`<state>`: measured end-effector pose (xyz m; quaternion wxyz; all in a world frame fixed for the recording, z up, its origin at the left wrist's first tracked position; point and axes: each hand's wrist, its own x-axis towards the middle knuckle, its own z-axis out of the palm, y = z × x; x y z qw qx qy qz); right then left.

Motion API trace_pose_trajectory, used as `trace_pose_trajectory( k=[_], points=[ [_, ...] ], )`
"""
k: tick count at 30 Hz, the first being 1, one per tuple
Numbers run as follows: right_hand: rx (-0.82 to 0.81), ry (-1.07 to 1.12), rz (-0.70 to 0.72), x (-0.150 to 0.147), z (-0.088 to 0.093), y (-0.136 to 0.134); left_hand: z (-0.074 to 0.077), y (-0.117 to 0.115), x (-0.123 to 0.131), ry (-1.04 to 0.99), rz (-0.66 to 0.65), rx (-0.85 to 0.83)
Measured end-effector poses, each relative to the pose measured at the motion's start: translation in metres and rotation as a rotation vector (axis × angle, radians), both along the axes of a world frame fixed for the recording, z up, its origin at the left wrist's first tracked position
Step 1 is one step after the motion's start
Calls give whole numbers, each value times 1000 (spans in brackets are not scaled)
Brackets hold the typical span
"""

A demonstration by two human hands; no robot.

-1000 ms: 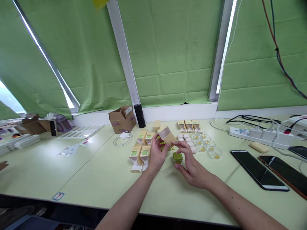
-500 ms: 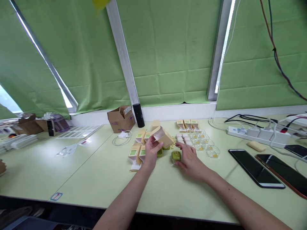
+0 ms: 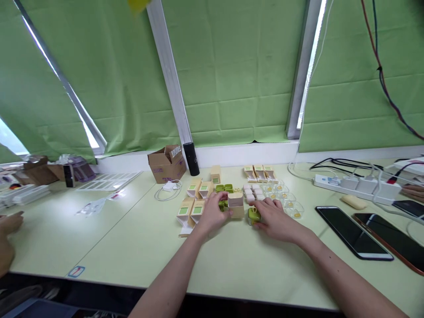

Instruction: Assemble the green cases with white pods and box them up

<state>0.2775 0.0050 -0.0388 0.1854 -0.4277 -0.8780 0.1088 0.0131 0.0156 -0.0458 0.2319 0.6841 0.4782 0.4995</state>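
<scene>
My left hand (image 3: 213,215) has its fingers on a small tan cardboard box (image 3: 236,212), which stands on the table with its top toward me open. Just right of it, my right hand (image 3: 276,221) grips a small green-lidded container (image 3: 253,215) between thumb and fingers; a pale yellow loop shows on its lid. Behind my left hand are several green caps (image 3: 228,187). Small white pieces (image 3: 251,191) stand in rows beyond my right hand, beside several clear cups (image 3: 289,204) with yellow bits inside. Open tan boxes with green labels (image 3: 184,211) lie left of my left hand.
Three open boxes (image 3: 260,173) stand farther back. A brown carton (image 3: 167,164), black bottle (image 3: 191,159) and white cable (image 3: 169,187) are behind left. To the right lie phones (image 3: 354,232) and a power strip (image 3: 357,187). Another person's hand (image 3: 9,225) shows at the left edge.
My left hand has brought the tilted box down onto the table, more upright. My right hand has moved slightly right with the green-lidded container. Another person's hand has come in at far left.
</scene>
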Motion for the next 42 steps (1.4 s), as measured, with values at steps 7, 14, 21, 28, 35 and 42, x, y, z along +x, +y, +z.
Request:
trace_pose_trajectory(
  k=[7,14,21,28,35,42],
  points=[
    [-95,64,-5,2,3,0,1,-4,1,216,10,40],
    [-122,24,-6,3,4,1,13,-15,9,253,-36,5],
    [-99,-15,-7,1,6,-2,23,-21,13,182,-26,207],
    [-108,-37,-16,-1,12,-5,21,-23,14,298,-32,279],
    [-164,10,-10,7,3,3,21,-23,13,300,3,364],
    [-305,384,46,18,14,9,16,-16,13,317,14,359]
  ],
)
